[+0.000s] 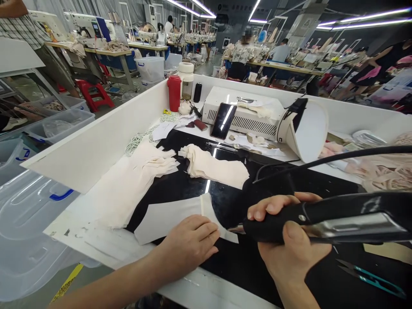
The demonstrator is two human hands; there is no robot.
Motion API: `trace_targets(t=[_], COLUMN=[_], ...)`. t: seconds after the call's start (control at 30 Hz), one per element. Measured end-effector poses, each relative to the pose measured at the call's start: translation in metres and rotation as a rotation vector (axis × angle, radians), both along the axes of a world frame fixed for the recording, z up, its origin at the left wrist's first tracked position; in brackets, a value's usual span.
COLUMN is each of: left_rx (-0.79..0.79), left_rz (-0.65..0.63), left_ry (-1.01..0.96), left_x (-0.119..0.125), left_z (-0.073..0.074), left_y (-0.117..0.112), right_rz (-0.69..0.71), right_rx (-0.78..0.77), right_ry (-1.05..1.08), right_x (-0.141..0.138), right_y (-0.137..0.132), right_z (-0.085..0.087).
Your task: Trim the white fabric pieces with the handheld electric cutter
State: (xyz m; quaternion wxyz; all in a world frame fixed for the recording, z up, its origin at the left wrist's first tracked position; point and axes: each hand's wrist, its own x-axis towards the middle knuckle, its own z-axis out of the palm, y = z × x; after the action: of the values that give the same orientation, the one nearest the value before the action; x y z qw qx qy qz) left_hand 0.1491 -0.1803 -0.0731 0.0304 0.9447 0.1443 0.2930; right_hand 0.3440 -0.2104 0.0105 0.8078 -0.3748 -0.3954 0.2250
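Note:
My left hand (189,242) lies over a white flat-cut fabric piece (170,216), fingers close together and pressing down on its right part. A narrow cream strip (202,205) runs across that piece just above the fingers. Wrapped around a black corded hand tool (273,225) is my right hand (289,249), with its thumb beside a long metal lever. The tool's thin metal tip (237,228) points left and is at the lower right end of the white piece; whether it touches is hard to tell.
Stacks of cream pieces lie at left (128,184) and centre (215,165) on the black work surface (180,184). Teal thread snips (373,277) rest at lower right. Behind stand a phone (223,121), a white vented box (244,109), a lamp shade (310,128) and a red cup (174,93).

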Motion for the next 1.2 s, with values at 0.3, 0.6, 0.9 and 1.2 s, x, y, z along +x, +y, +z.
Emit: trace_targets(t=[0.3, 0.6, 0.9, 1.2], left_rx=[0.030, 0.033, 0.012, 0.026], left_rz=[0.015, 0.016, 0.018, 0.011], left_ry=[0.049, 0.017, 0.054, 0.026], left_x=[-0.003, -0.004, -0.005, -0.004], left_z=[0.004, 0.007, 0.008, 0.008], left_y=[0.001, 0.003, 0.001, 0.002], right_rz=[-0.020, 0.019, 0.060, 0.026], right_rx=[-0.003, 0.023, -0.002, 0.001], right_ry=[-0.018, -0.002, -0.006, 0.005], right_x=[0.005, -0.002, -0.010, -0.001], right_y=[-0.005, -0.008, -0.008, -0.013], right_z=[-0.002, 0.000, -0.007, 0.000])
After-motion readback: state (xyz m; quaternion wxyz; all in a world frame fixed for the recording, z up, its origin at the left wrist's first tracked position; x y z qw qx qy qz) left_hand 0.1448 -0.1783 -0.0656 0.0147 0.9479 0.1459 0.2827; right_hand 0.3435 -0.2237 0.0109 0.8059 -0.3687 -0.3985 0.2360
